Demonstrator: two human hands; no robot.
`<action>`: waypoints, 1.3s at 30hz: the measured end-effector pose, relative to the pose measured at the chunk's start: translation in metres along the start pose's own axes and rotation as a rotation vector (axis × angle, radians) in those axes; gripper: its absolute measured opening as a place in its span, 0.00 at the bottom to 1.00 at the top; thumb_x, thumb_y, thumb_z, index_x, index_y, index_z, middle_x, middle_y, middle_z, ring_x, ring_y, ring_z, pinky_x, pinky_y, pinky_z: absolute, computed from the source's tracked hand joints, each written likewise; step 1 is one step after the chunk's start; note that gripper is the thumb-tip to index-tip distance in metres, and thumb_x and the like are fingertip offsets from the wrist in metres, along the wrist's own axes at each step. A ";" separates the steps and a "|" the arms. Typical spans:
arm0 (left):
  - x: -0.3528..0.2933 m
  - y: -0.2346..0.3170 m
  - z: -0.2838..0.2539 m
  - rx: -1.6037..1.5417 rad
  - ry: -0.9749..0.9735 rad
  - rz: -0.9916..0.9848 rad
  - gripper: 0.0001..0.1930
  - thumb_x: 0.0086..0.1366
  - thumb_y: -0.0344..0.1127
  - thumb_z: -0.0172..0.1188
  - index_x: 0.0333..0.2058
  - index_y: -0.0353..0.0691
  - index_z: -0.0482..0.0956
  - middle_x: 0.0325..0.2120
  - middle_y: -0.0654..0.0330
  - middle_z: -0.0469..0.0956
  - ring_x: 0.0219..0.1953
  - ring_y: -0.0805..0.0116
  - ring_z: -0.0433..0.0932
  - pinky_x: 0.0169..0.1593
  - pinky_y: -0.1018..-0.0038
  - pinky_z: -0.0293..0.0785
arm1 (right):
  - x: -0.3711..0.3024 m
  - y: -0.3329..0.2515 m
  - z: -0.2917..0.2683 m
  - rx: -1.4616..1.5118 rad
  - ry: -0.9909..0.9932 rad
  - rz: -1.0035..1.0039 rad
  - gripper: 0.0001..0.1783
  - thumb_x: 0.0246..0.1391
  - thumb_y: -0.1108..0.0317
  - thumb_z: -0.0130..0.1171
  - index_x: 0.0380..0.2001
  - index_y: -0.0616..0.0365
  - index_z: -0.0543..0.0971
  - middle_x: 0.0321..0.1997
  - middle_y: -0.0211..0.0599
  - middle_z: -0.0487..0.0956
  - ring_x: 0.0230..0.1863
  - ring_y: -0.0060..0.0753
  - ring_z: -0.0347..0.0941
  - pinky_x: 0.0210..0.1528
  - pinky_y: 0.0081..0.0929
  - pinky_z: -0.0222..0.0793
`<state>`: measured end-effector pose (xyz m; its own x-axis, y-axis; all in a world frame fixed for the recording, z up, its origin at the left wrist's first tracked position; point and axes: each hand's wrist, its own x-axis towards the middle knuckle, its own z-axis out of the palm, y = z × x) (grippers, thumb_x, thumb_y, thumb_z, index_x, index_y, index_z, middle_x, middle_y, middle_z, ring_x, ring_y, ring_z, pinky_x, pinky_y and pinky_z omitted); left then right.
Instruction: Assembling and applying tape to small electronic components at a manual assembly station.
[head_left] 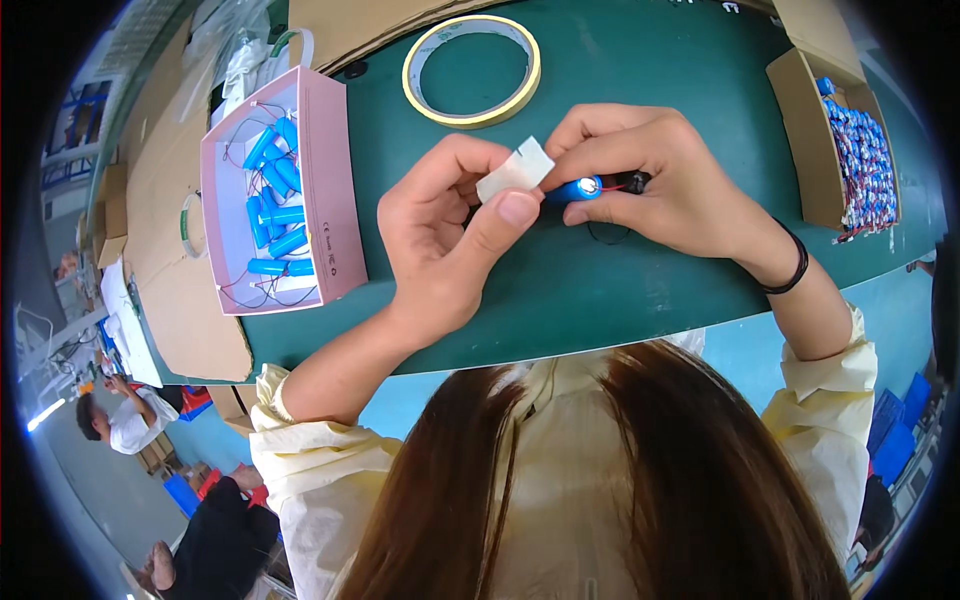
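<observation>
My left hand (435, 235) pinches a small off-white piece of tape or paper (514, 172) between thumb and forefinger, a notch showing in its upper edge. Just right of it, my right hand (670, 175) is closed around a blue cylindrical battery (572, 192). Its end faces the right palm, with red and black wires running off it. Part of the battery is hidden by my fingers. The two hands nearly meet above the green table, and the right fingertips come up to the piece's edge.
A pink box (338, 190) with several blue wired batteries stands at left. Beyond my hands lies a pale yellow tape roll (534, 72). At far right, a cardboard box (805, 150) is packed with wired batteries. Cardboard sheets (170, 220) cover the left side; other people are beyond.
</observation>
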<state>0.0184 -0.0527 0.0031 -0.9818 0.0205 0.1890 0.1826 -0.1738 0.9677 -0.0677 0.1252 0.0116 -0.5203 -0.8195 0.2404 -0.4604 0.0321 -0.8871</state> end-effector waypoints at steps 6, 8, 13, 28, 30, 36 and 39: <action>-0.002 0.002 0.000 -0.028 -0.014 -0.095 0.05 0.56 0.26 0.57 0.30 0.31 0.72 0.27 0.62 0.72 0.28 0.79 0.69 0.32 0.83 0.65 | -0.001 -0.011 -0.005 -0.034 0.024 0.092 0.31 0.30 0.81 0.62 0.45 0.55 0.75 0.23 0.29 0.74 0.23 0.22 0.68 0.28 0.18 0.66; -0.001 0.001 0.000 -0.005 -0.079 -0.073 0.05 0.57 0.26 0.57 0.30 0.31 0.72 0.26 0.62 0.72 0.27 0.79 0.68 0.31 0.83 0.64 | -0.002 -0.010 -0.004 -0.019 0.027 0.094 0.33 0.29 0.81 0.63 0.47 0.54 0.74 0.22 0.29 0.75 0.22 0.21 0.68 0.27 0.18 0.66; -0.002 0.006 0.005 -0.003 -0.098 -0.153 0.04 0.57 0.27 0.57 0.29 0.32 0.72 0.24 0.63 0.72 0.26 0.80 0.67 0.30 0.84 0.63 | -0.001 -0.004 -0.001 0.016 0.040 0.071 0.34 0.27 0.82 0.63 0.47 0.55 0.74 0.22 0.31 0.77 0.22 0.21 0.70 0.29 0.18 0.69; -0.002 0.006 0.003 0.001 -0.139 -0.237 0.04 0.58 0.27 0.54 0.27 0.33 0.71 0.22 0.66 0.69 0.24 0.83 0.63 0.28 0.86 0.58 | -0.004 -0.002 0.004 -0.022 0.055 0.008 0.28 0.29 0.80 0.61 0.42 0.56 0.76 0.24 0.32 0.79 0.27 0.29 0.75 0.34 0.22 0.72; -0.002 0.007 0.004 0.009 -0.134 -0.236 0.04 0.58 0.27 0.54 0.26 0.33 0.71 0.22 0.66 0.70 0.24 0.83 0.63 0.28 0.86 0.58 | -0.005 -0.003 0.004 -0.014 0.059 0.024 0.28 0.29 0.80 0.61 0.42 0.56 0.76 0.24 0.31 0.79 0.27 0.29 0.75 0.34 0.22 0.72; -0.003 0.008 0.004 0.016 -0.118 -0.249 0.04 0.57 0.27 0.55 0.25 0.33 0.71 0.22 0.66 0.70 0.25 0.83 0.63 0.28 0.85 0.58 | -0.005 -0.002 0.005 -0.010 0.054 0.024 0.27 0.30 0.80 0.61 0.42 0.56 0.76 0.25 0.32 0.79 0.28 0.29 0.75 0.34 0.22 0.72; -0.003 0.008 0.004 0.031 -0.124 -0.240 0.04 0.57 0.27 0.55 0.25 0.33 0.72 0.22 0.66 0.70 0.25 0.83 0.63 0.28 0.85 0.58 | -0.005 -0.002 0.005 -0.038 0.051 0.013 0.26 0.30 0.79 0.61 0.41 0.56 0.76 0.25 0.32 0.79 0.28 0.30 0.75 0.34 0.22 0.71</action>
<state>0.0231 -0.0498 0.0109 -0.9835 0.1785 -0.0289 -0.0507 -0.1189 0.9916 -0.0603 0.1266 0.0103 -0.5620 -0.7886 0.2494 -0.4800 0.0654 -0.8748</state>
